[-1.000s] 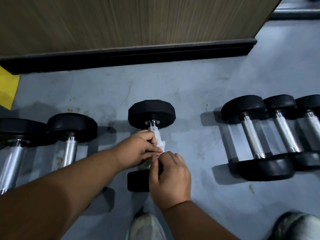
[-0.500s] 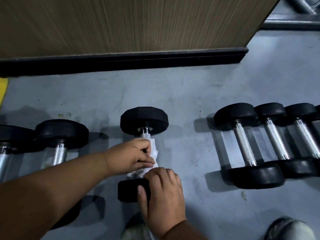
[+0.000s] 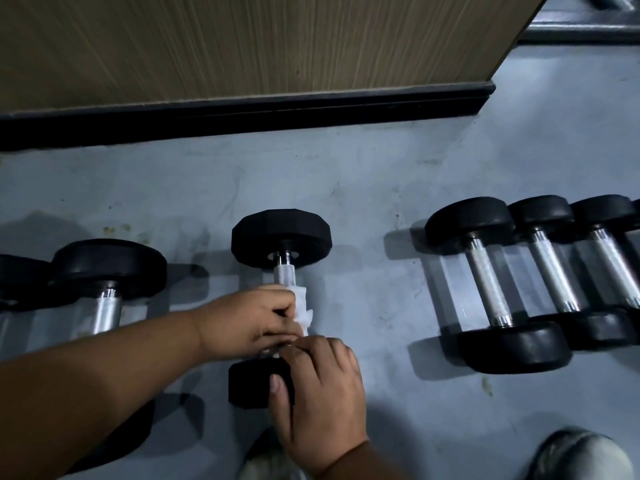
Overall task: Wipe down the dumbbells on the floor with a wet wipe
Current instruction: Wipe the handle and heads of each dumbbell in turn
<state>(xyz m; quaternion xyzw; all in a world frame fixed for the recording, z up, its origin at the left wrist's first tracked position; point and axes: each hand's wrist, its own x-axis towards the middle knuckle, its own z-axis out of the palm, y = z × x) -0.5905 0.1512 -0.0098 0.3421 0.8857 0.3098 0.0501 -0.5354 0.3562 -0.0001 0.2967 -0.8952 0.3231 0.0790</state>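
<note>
A scuffed grey floor (image 3: 346, 174) meets a black skirting board (image 3: 242, 116) under a wood-grain wall panel (image 3: 225, 43), dimly lit.

A wood-grain panel (image 3: 242, 43) fills the top of the view, with a black baseboard (image 3: 242, 114) along its foot where it meets the grey floor (image 3: 363, 174). A metal frame (image 3: 581, 27) lies at top right, and two blurred shoes (image 3: 581, 455) show at the bottom edge.

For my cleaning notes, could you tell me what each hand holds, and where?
Left hand grips the wipe around the dumbbell handle; right hand grips its near weight.
</note>
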